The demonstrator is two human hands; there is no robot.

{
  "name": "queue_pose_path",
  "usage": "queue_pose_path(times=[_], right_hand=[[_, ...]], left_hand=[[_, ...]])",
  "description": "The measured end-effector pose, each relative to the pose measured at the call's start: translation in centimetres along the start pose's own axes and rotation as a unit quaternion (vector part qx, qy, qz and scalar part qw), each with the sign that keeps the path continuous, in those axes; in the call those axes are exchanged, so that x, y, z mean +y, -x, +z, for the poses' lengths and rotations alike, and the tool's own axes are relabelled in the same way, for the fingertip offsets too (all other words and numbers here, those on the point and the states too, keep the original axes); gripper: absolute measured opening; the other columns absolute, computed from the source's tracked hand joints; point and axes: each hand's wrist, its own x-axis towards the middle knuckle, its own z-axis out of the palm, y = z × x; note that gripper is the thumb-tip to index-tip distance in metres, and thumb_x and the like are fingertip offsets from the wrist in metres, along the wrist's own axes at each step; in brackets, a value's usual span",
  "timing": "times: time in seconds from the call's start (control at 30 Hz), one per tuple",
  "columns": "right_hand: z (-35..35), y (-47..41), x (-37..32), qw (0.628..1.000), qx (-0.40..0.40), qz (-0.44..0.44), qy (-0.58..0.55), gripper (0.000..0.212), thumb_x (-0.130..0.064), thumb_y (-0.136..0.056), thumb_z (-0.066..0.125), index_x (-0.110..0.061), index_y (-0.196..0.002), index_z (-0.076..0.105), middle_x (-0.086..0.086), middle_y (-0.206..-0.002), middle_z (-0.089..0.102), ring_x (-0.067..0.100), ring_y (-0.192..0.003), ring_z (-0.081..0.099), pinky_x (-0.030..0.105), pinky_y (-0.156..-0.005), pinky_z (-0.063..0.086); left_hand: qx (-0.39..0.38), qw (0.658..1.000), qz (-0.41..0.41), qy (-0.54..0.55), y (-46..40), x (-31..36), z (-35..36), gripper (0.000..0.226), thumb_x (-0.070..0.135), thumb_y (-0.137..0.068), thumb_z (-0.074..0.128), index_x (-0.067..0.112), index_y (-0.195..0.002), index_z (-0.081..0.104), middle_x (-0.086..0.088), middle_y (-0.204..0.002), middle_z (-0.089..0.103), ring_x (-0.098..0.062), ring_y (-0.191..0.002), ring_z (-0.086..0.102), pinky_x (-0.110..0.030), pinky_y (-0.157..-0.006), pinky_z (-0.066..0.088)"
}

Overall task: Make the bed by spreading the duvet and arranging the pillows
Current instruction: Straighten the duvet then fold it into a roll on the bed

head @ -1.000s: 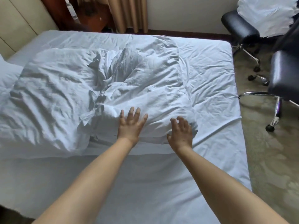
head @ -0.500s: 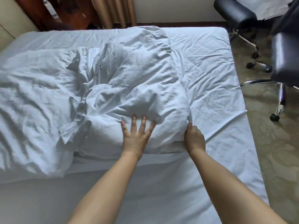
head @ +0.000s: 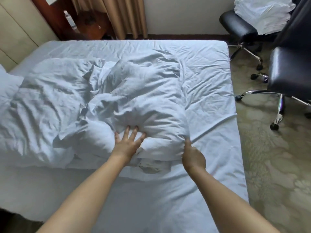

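From the head camera I see a bed (head: pixel 210 174) under a white sheet, a patterned carpet (head: pixel 272 165) on its right side, and two black office chairs (head: pixel 289 73) there. Beige curtains (head: pixel 121 15) hang beyond the far edge. The white duvet (head: pixel 104 105) lies bunched and creased across the middle and left of the mattress. My left hand (head: pixel 128 143) presses flat into its near bulge, fingers spread wide. My right hand (head: pixel 193 157) pinches the duvet's near right corner, fingers curled round the fabric. A pillow (head: pixel 7 84) shows at the far left edge.
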Motion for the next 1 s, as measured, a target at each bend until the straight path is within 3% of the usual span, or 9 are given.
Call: queue_pose_path(times=[0.1,0.23,0.37,0.43,0.57,0.73,0.87,1.0], right_hand=[[4.3,1.9,2.2,0.991,-0.117,0.013,0.058,0.064,-0.012,-0.093,0.039,-0.022,-0.149,0.011,0.011,-0.130,0.049,0.028,-0.113,0.052,0.036,-0.087,0.043],[4.7,2.3,0.5,0.993,-0.047,-0.093,0.058,0.081,-0.036,-0.083,0.060,-0.021,-0.148,0.014,0.007,-0.146,0.026,0.028,-0.131,0.033,0.035,-0.103,0.033],[2.7,1.5,-4.0,0.977,-0.055,-0.190,0.080,0.092,-0.045,-0.085,0.059,-0.030,-0.152,-0.001,0.008,-0.158,0.003,0.027,-0.145,0.007,0.040,-0.116,0.014],[2.4,1.1,-6.1,0.970,-0.072,-0.210,0.097,0.095,-0.047,-0.084,0.061,-0.032,-0.152,-0.004,0.007,-0.160,-0.004,0.025,-0.147,0.000,0.040,-0.118,0.008],[3.6,0.6,-10.1,0.963,-0.081,-0.225,0.120,0.104,-0.053,-0.079,0.065,-0.032,-0.152,-0.006,0.007,-0.160,-0.007,0.024,-0.148,-0.005,0.042,-0.119,0.003],[5.6,0.2,-14.2,0.962,-0.085,-0.216,0.143,0.115,-0.058,-0.074,0.069,-0.028,-0.151,-0.011,0.009,-0.159,-0.012,0.028,-0.147,-0.009,0.047,-0.118,0.000],[8.2,-0.2,-15.4,0.963,-0.097,-0.178,0.177,0.125,-0.052,-0.068,0.077,-0.025,-0.151,-0.013,0.014,-0.157,-0.019,0.033,-0.145,-0.017,0.053,-0.116,-0.006],[10.6,-0.3,-14.7,0.958,-0.065,-0.173,0.219,0.101,-0.010,-0.081,0.064,-0.026,-0.152,-0.006,0.020,-0.157,-0.008,0.036,-0.146,-0.004,0.053,-0.115,0.004]], left_hand=[[-0.093,0.994,0.040,-0.032,2.0,1.2,2.5,0.068,0.009,-0.098,0.036,0.035,-0.151,0.002,-0.002,-0.160,-0.009,-0.028,-0.147,-0.008,-0.063,-0.112,0.006],[-0.091,0.995,-0.001,-0.048,2.2,0.8,3.6,0.086,0.014,-0.087,0.054,0.034,-0.151,-0.001,0.001,-0.160,-0.011,-0.022,-0.147,-0.008,-0.062,-0.113,0.004],[-0.091,0.992,-0.054,-0.071,2.5,-1.9,2.2,0.092,0.028,-0.087,0.058,0.029,-0.151,-0.007,-0.001,-0.159,-0.013,-0.024,-0.147,-0.010,-0.064,-0.110,0.000],[-0.090,0.989,-0.090,-0.070,2.8,-4.1,1.4,0.093,0.021,-0.087,0.058,0.028,-0.151,-0.009,-0.003,-0.159,-0.014,-0.027,-0.147,-0.010,-0.063,-0.112,0.002],[-0.105,0.986,-0.086,-0.096,3.0,-7.8,1.0,0.092,0.004,-0.087,0.052,0.032,-0.151,-0.008,-0.006,-0.159,-0.014,-0.032,-0.146,-0.008,-0.061,-0.114,0.001],[-0.106,0.989,-0.048,-0.093,1.9,-10.7,3.0,0.112,0.007,-0.079,0.067,0.032,-0.149,-0.017,-0.007,-0.158,-0.018,-0.029,-0.147,-0.008,-0.063,-0.112,0.003],[-0.108,0.991,-0.013,-0.078,0.7,-11.8,5.7,0.116,0.009,-0.078,0.071,0.030,-0.148,-0.020,-0.008,-0.157,-0.021,-0.030,-0.146,-0.009,-0.063,-0.110,0.010],[-0.123,0.989,0.032,-0.074,-0.1,-11.8,7.3,0.111,0.011,-0.083,0.068,0.027,-0.149,-0.020,-0.012,-0.156,-0.023,-0.033,-0.146,-0.012,-0.066,-0.108,0.017]])
